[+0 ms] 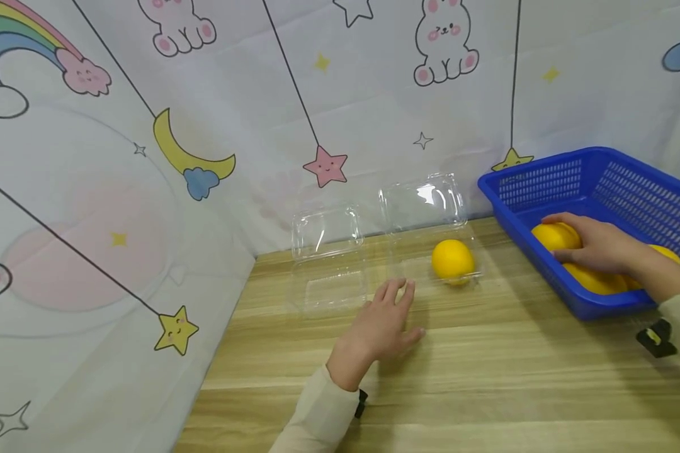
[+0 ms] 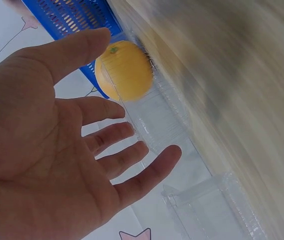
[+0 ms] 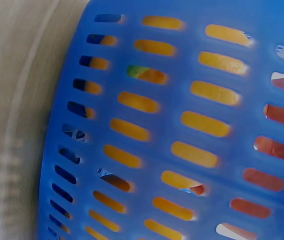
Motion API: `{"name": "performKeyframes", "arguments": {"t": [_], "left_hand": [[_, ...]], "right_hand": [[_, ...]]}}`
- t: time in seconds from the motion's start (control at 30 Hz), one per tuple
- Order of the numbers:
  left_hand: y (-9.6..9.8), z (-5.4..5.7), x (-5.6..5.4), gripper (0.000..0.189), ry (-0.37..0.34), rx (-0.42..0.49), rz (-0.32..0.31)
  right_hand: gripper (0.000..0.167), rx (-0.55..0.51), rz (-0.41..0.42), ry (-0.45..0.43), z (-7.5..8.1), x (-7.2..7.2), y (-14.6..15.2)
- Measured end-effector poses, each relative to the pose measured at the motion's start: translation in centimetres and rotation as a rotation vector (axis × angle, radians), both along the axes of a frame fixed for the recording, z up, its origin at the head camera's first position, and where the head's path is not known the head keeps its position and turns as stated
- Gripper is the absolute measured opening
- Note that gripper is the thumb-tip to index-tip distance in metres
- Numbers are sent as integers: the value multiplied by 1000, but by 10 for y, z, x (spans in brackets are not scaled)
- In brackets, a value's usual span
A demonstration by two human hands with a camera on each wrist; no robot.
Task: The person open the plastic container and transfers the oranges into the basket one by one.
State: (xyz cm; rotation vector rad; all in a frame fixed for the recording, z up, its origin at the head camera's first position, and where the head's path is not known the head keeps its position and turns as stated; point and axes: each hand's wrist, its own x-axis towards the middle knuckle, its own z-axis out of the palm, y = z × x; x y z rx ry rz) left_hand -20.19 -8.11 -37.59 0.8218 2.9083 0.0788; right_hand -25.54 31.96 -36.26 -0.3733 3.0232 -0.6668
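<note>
My right hand [image 1: 603, 248] reaches into the blue plastic basket [image 1: 529, 267], thumb and fingers curled round an orange [image 1: 552, 236]. More oranges [image 1: 595, 280] lie beneath and beside that hand. The right wrist view faces the slotted basket wall [image 3: 172, 120], with orange fruit showing through the slots. Over the table my left hand [image 1: 376, 327] is held with its fingers loosely spread and nothing in them. Just beyond its fingertips, a single orange [image 1: 453, 259] sits in the right-hand clear plastic box [image 1: 413, 267], whose lid stands up behind. In the left wrist view this orange [image 2: 124, 70] shows a green stem spot.
To the left stands another clear plastic box [image 1: 331, 286] with its lid raised against the backdrop. A printed cloth [image 1: 249, 82] hangs behind and along the left side of the wooden table [image 1: 476, 390]. The basket's long rim rises at the right.
</note>
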Motion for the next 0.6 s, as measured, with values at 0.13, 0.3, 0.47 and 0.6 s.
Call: {"name": "performKeyframes", "arguments": {"t": [0.13, 0.3, 0.47, 0.6], "left_hand": [[0, 0, 0, 81, -6, 1, 2], [1, 1, 0, 81, -9, 2, 7], [1, 1, 0, 81, -18, 11, 9], [1, 1, 0, 81, -18, 12, 7]], "right_hand": [[63, 10, -3, -8, 1, 1, 0], [63, 6, 5, -21, 0, 1, 0], [65, 8, 6, -34, -2, 1, 1], [70, 9, -14, -50, -3, -1, 2]]}}
